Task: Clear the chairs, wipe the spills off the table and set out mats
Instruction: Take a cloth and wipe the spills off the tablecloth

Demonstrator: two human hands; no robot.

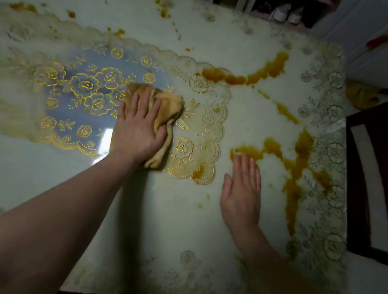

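Crumpled cloth [165, 112] under flat, straight-fingered left hand [139, 129]; right hand [242, 191] flat beside spills [295, 163].

Left hand [139, 129] flat on cloth [168, 108]

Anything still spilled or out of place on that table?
Yes. Orange-brown spills still streak the table at right, with more beside the flat right hand. The left hand presses a cloth on the lace mat.
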